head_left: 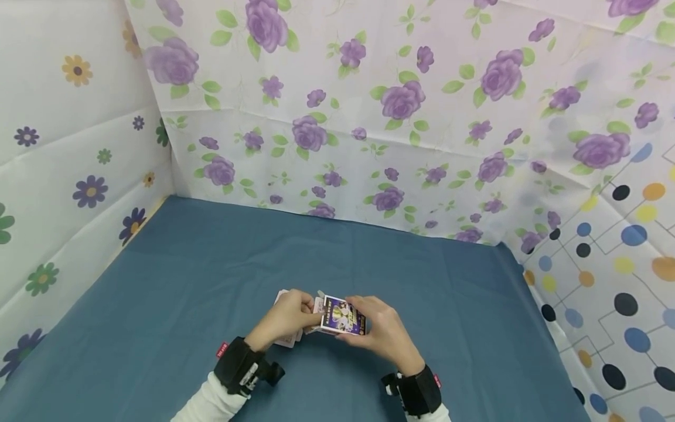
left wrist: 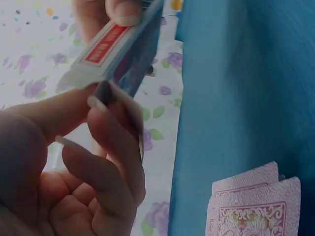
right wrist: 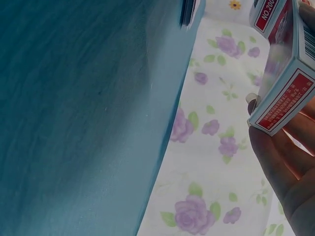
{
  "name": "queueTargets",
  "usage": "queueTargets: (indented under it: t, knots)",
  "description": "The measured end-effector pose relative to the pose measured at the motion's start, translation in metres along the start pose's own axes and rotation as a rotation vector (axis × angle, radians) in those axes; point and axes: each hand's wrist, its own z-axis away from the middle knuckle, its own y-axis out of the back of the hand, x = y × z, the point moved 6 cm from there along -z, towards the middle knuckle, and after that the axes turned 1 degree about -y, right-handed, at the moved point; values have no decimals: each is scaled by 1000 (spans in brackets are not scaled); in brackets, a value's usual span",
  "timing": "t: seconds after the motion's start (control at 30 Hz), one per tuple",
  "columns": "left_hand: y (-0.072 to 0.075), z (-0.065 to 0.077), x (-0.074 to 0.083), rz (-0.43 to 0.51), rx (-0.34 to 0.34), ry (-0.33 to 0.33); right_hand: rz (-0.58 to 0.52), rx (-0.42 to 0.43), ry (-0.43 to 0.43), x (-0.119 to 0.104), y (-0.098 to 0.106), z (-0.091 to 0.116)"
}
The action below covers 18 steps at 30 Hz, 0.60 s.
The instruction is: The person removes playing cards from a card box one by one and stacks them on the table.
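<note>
My right hand (head_left: pixel 384 329) grips a small playing card box (head_left: pixel 344 316), purple and gold on its face, with thumb and fingers on its edges. The box is tilted, its open end toward my left hand (head_left: pixel 289 312). At that end my left fingers pinch a playing card (head_left: pixel 318 305), partly out of the box; how many cards are in the pinch is hidden. Red printing shows on the box's side (left wrist: pixel 104 45) in the left wrist view. Beneath the left hand, a loose stack of playing cards (left wrist: pixel 253 211) with pink patterned backs lies on the cloth.
A blue cloth (head_left: pixel 422 293) covers the table. Flowered sheets (head_left: pixel 316 135) hang along the back and left, and a dotted sheet (head_left: pixel 622 281) hangs at the right. Each wrist wears a black strap (head_left: pixel 237 364) with a small camera.
</note>
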Motion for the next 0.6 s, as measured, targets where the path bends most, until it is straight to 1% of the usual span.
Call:
queueTargets:
  t: [0.1, 0.2, 0.3, 0.37, 0.47, 0.6]
  knots:
    - [3, -1, -2, 52, -39, 28, -8, -3, -16, 3, 0, 1]
    - [8, -1, -3, 113, -78, 27, -10, 1, -32, 5, 0, 1]
    - [15, -1, -4, 204, -117, 28, -5, 14, -43, 8, 3, 0]
    - [20, 0, -5, 259, -130, 39, 0, 25, -51, 10, 5, 1]
    - [29, 1, -8, 318, -118, 61, 8, 39, -65, 12, 8, 1]
    - [41, 2, -11, 365, -46, 76, 13, 50, -75, 15, 12, 3]
